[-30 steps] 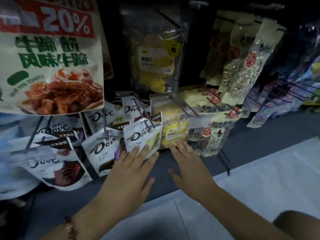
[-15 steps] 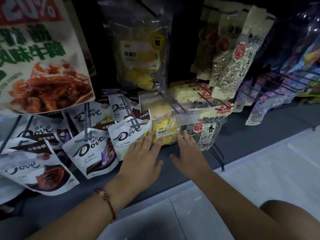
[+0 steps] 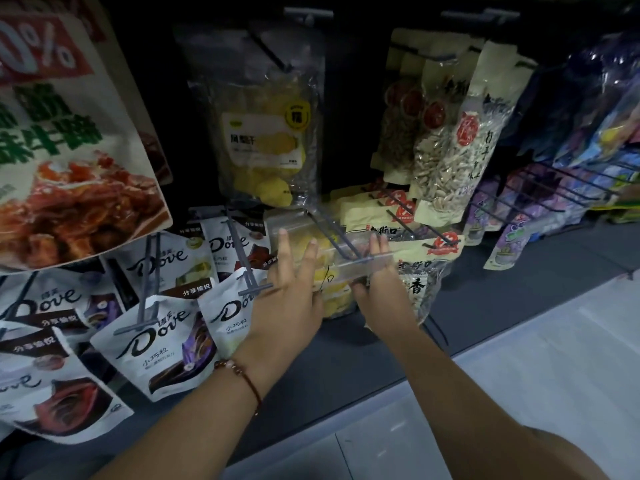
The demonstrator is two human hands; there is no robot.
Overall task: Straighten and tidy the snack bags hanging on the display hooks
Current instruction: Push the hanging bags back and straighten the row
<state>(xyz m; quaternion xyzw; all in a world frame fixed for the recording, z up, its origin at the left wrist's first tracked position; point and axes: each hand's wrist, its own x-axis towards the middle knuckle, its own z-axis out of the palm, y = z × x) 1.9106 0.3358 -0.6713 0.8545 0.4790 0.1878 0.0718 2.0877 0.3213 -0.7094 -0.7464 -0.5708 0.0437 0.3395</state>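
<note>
Bare fingers, left: the left hand [image 3: 289, 299] reaches up with its fingers [image 3: 284, 247] straight and spread apart; they lie flat against the left side of the yellow snack bag [image 3: 332, 292], curled round nothing.
Bare fingers, right: the right hand [image 3: 382, 289] is raised at the bag's right side, fingers [image 3: 375, 245] straight and close together; their tips stand at the clear price strip [image 3: 360, 263] on the end of the hook [image 3: 332, 233]. Whether they press the strip or the bag behind it cannot be told.
Thumbs: the right thumb points left across the lower front of the bag; the left thumb is hard to make out against the bag's edge.
Yellow snack bag: hangs on the low middle hook, between the two hands, its top hidden behind the strip.
Wrist: a bead bracelet [image 3: 242, 375] circles the left wrist.
Left neighbours: white chocolate pouches [image 3: 166, 344] hang tilted at mixed angles on grey hooks, the nearest just beside the left hand, partly covered by it.
Right neighbours: a seed bag [image 3: 420, 289] hangs just beside the right hand, its left part hidden by that hand.
Above: a clear bag of yellow dried fruit [image 3: 266, 133] hangs over the hands; taller seed bags [image 3: 457, 133] hang to its right.
Cut off: a large meat snack bag [image 3: 69, 161] at far left runs past the frame edge.
Hard to see: purple bags [image 3: 512, 230] at far right are dim and blurred.
Near: grey shelf base [image 3: 485, 306] and pale floor [image 3: 554, 375].
</note>
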